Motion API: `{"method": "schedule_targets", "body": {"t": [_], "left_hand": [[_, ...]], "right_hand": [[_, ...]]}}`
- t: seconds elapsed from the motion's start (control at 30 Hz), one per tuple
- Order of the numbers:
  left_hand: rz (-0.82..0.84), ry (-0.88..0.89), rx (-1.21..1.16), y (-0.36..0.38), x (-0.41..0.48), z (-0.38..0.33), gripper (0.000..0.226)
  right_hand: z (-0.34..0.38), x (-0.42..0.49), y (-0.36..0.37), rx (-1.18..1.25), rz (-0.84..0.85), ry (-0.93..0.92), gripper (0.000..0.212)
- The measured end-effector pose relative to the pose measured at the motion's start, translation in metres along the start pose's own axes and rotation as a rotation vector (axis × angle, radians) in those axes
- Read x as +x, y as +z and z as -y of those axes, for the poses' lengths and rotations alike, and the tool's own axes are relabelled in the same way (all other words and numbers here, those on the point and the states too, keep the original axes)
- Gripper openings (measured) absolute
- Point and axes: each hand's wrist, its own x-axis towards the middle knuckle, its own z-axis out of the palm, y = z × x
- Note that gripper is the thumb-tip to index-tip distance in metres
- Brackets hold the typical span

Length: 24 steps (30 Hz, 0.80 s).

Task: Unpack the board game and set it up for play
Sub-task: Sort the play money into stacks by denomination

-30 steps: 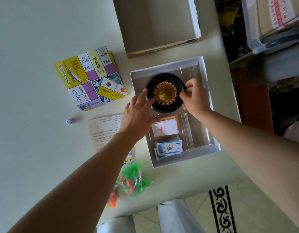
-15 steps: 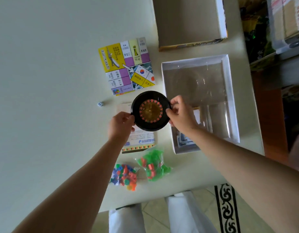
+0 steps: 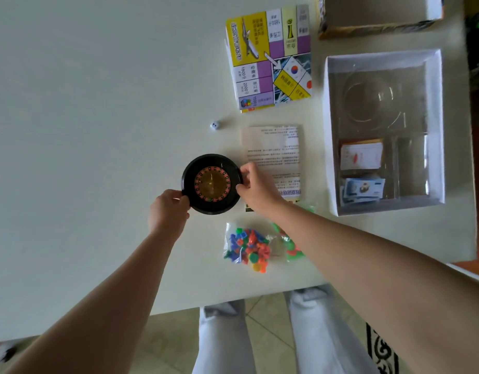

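Seen through one wide-angle camera worn on the person's head, aimed forward and steeply down, a pale table (image 3: pixel 84 130) fills most of the frame. The lens sits near enough that both forearms sweep in from the bottom edge, the left hand (image 3: pixel 167 211) and right hand (image 3: pixel 260 191) gripping a roulette wheel (image 3: pixel 212 184) just left of centre. From the wheel, the box tray (image 3: pixel 330 130) lies between 2 and 3 o'clock, the folded game board (image 3: pixel 268 60) at 1 o'clock, and the box lid (image 3: pixel 376 12), cropped by the top edge, between 1 and 2 o'clock. At 6 o'clock the table's near edge crosses the frame, with the wearer's legs (image 3: pixel 219 341) and tiled floor (image 3: pixel 168 333) beneath. Straight edges bow toward the margins.
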Motion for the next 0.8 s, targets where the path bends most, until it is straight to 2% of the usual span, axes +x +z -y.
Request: {"method": "schedule_targets", "body": {"t": [0.2,0.27,0.33,0.4,0.47,0.53,0.63,0.73,0.8], "left_hand": [[0.104,-0.008,0.117,-0.006,-0.001,0.005,0.036],[0.049,0.037,0.222,-0.006,-0.007,0.002,0.042],[-0.075,0.119,0.287,-0.006,-0.019,-0.009,0.043],[-0.191,0.229,0.290,-0.001,-0.032,-0.026,0.039],[-0.224,0.374,0.300,0.013,-0.042,-0.045,0.032],[-0.170,0.522,0.341,0.034,-0.053,-0.068,0.023],[0.001,0.788,0.446,0.076,-0.071,-0.098,0.016],[0.188,0.945,0.577,0.127,-0.093,-0.126,0.025],[0.265,1.012,0.708,0.155,-0.103,-0.139,0.036]], "right_hand": [[0.004,-0.002,0.008,-0.058,-0.013,-0.016,0.033],[0.006,-0.006,0.001,-0.057,-0.026,-0.044,0.033],[0.004,-0.014,-0.015,-0.035,-0.072,-0.111,0.027],[-0.004,-0.023,-0.038,-0.003,-0.131,-0.171,0.017],[-0.018,-0.030,-0.064,0.023,-0.200,-0.189,0.013],[-0.039,-0.039,-0.095,0.014,-0.290,-0.186,0.011],[-0.081,-0.051,-0.139,-0.042,-0.374,-0.122,0.014],[-0.127,-0.063,-0.175,-0.222,-0.334,-0.037,0.016],[-0.147,-0.067,-0.189,-0.381,-0.246,-0.013,0.024]]}}
